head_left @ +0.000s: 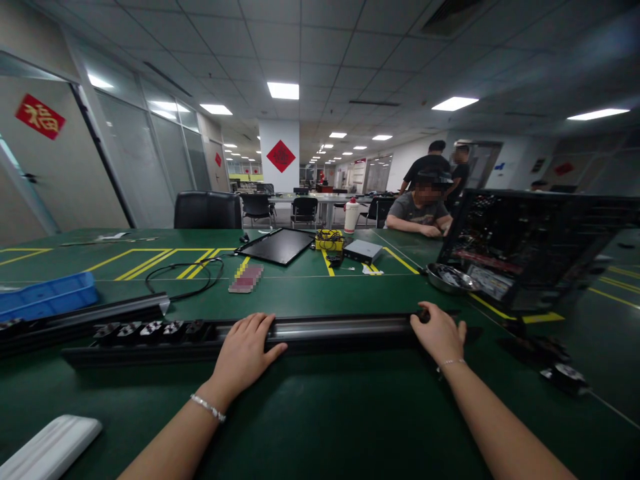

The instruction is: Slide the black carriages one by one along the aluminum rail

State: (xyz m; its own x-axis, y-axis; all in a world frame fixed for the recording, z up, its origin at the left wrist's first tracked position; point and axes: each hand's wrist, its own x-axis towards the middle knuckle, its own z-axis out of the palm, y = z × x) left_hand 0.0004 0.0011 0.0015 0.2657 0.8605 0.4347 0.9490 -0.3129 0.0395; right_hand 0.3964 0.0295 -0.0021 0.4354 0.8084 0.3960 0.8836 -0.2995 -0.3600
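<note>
Gripping, left hand (243, 353) and right hand (439, 333), a crosswise metal rail (345, 327).

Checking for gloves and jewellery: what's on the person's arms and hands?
No gloves or sleeves; both forearms are bare. The left hand has a silver bracelet at the wrist, and the right hand a thinner silver bracelet. No cables or markings show.
</note>
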